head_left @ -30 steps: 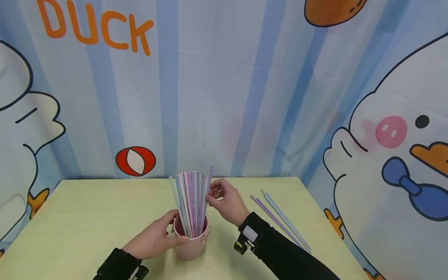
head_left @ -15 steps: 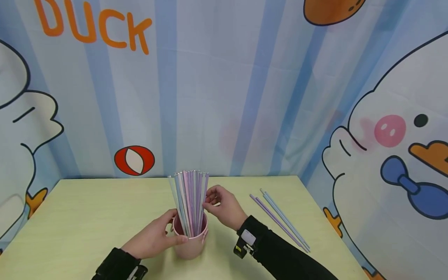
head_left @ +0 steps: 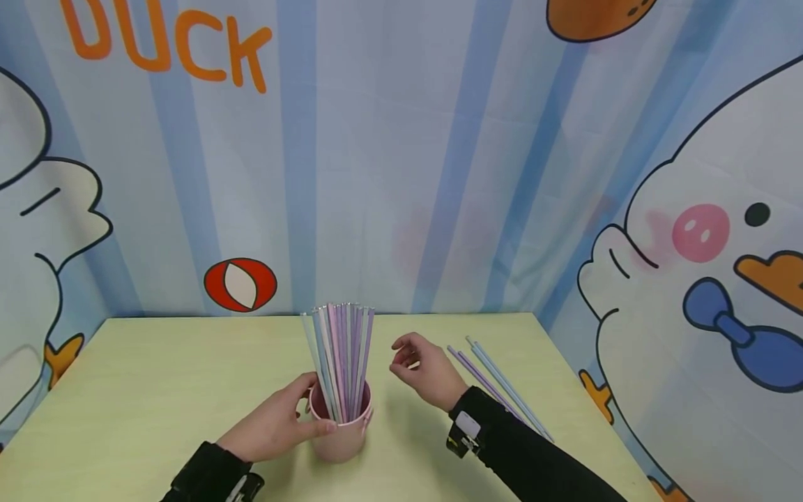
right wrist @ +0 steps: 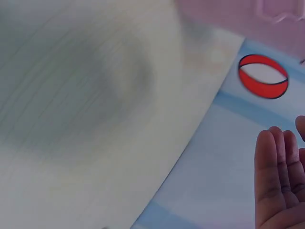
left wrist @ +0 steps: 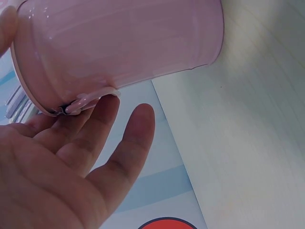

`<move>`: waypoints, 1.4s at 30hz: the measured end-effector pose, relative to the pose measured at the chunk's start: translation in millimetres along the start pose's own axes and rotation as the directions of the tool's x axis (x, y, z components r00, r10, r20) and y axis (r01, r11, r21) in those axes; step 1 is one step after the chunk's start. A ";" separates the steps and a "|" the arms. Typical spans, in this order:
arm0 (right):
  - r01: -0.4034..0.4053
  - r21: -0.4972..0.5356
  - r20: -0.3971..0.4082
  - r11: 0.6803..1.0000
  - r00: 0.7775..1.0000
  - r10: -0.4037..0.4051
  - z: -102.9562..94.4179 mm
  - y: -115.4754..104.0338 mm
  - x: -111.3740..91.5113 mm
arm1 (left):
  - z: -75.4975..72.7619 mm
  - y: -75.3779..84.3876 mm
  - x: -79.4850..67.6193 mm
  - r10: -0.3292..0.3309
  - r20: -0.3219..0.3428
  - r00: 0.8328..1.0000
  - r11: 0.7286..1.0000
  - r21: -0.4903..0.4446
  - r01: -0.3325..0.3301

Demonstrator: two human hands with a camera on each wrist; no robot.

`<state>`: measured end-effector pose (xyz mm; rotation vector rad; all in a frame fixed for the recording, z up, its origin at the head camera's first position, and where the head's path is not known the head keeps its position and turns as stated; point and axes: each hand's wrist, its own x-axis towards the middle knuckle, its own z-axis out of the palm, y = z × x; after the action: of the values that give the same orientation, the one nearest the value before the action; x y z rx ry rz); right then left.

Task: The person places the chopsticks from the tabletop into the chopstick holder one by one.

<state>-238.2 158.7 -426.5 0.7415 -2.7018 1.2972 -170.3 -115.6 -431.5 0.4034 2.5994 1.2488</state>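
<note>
A small pink metal bucket [head_left: 339,444] stands upright on the table in the head view, packed with a bundle of purple, pink, pale blue and whitish straws [head_left: 341,362]. My left hand [head_left: 276,427] holds its left side, thumb over the front rim and fingers behind. In the left wrist view, fingers of that hand [left wrist: 81,167] reach the bucket's handle lug [left wrist: 93,99]. To the right of the bucket, apart from it, my right hand [head_left: 429,371] hovers with nothing in its loosely bent fingers. The right wrist view shows its fingers [right wrist: 269,167] fairly straight.
Several loose purple and blue straws [head_left: 508,385] lie on the light wooden table [head_left: 188,376], right of my right hand and partly behind its sleeve. A cartoon duck curtain [head_left: 376,174] hangs along the table's back edge.
The right hand lowered a purple straw into the bucket, let go of it, and moved right, away from the bundle. My left hand has stayed on the bucket.
</note>
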 end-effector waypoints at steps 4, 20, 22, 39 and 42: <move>-0.040 -0.094 -0.009 0.995 0.999 0.039 -12.8 20.3 -5.8 | -0.6 -0.4 -0.6 -0.002 0.001 1.000 1.000 0.004 0.002; -0.184 -0.469 -0.096 0.864 0.983 0.158 -55.6 96.8 -30.0 | -1.1 0.2 -0.3 -0.014 0.002 1.000 1.000 -0.002 0.014; -0.198 -0.506 -0.095 0.839 0.980 0.173 -57.4 104.1 -32.0 | -0.7 -0.2 0.2 -0.017 0.005 1.000 1.000 -0.007 0.017; -0.143 -0.718 -0.053 0.681 0.987 0.152 -59.8 128.5 -41.1 | -0.7 0.6 -0.9 -0.005 0.003 1.000 1.000 -0.008 0.005; -0.140 -0.723 -0.056 0.676 0.988 0.145 -58.7 128.7 -40.3 | -0.9 0.2 -1.5 0.003 0.000 1.000 1.000 -0.008 -0.003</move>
<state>-268.7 287.1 -491.5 0.4243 -2.9396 0.1212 -169.2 -116.5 -430.7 0.4058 2.5935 1.2599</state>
